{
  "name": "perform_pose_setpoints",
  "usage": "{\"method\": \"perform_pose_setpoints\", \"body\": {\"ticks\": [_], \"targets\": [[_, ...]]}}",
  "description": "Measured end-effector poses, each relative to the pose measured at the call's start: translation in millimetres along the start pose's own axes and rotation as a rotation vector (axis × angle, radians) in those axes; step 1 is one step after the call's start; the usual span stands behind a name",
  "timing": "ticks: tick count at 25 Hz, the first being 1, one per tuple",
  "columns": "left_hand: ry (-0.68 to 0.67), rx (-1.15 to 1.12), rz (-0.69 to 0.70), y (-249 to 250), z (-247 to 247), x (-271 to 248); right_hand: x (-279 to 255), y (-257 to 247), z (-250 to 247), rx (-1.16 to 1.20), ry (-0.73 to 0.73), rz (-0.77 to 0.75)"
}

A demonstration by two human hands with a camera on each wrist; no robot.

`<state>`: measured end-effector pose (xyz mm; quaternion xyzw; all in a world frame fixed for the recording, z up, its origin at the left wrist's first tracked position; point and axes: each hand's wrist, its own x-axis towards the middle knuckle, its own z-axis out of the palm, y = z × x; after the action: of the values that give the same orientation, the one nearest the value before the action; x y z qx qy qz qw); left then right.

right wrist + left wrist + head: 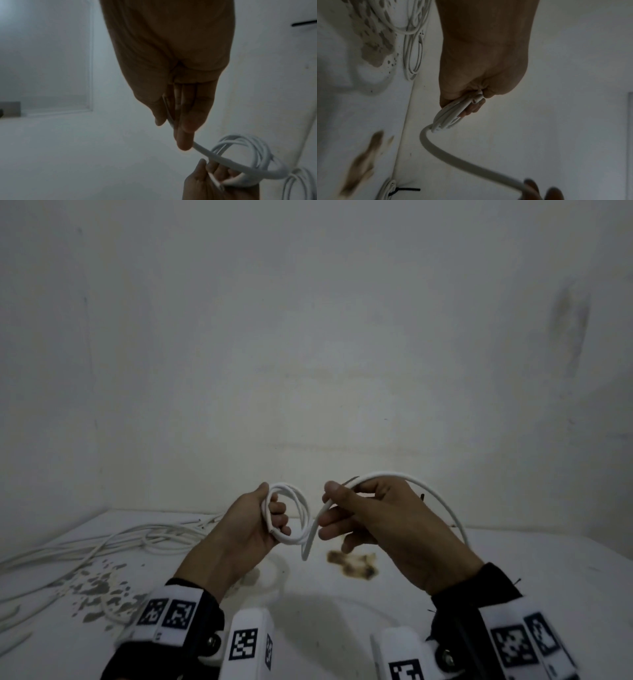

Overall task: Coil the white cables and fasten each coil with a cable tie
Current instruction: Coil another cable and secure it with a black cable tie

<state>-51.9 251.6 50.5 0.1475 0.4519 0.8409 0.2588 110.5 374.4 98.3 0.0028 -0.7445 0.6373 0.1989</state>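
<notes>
The left hand (253, 525) is gripping the cable coil (291, 515); the right hand (387, 525) is pinching its free length; the wrist markers (171, 613) are showing no readable writing.

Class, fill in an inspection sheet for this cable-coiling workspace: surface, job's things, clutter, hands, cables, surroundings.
Surface: white tabletop, chipped grey patches at left, brown burn-like stain mid-table.
Job's things: small white cable coil in hand; tied white coil with black cable tie lying on the table.
Clutter: nothing seen.
Hands: left hand grips the coil; right hand pinches the cable's free length.
Cables: loose white cables lie at left.
Surroundings: plain white wall, scuffed at right.
</notes>
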Motion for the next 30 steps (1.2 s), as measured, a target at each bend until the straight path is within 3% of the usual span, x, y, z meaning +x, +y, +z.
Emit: {"method": "perform_pose_setpoints", "body": {"ticks": [6, 14, 20, 24, 30], "targets": [[-0.151, 0.278, -0.045, -20.5, 19.7, -3.6, 3.7, 11.3, 9.5, 0.111, -0.034, 0.074], [-0.205, 0.472, -0.087, -20.7, 39.8, -25.7, 9.1, 16.7, -1.4, 0.150, 0.230, -0.016], [-0.092, 0.610, 0.020, -19.1, 43.7, -31.8, 8.2, 22.8, -8.6, -0.097, 0.263, 0.077], [-0.035, 0.573, 0.045, -16.3, 43.4, -31.5, 10.9, 27.4, -20.5, -0.304, 0.317, 0.040], [-0.029, 0.334, 0.013, -5.7, 32.6, -25.2, 12.0, 36.2, -46.0, -0.384, 0.464, 0.031]]}}
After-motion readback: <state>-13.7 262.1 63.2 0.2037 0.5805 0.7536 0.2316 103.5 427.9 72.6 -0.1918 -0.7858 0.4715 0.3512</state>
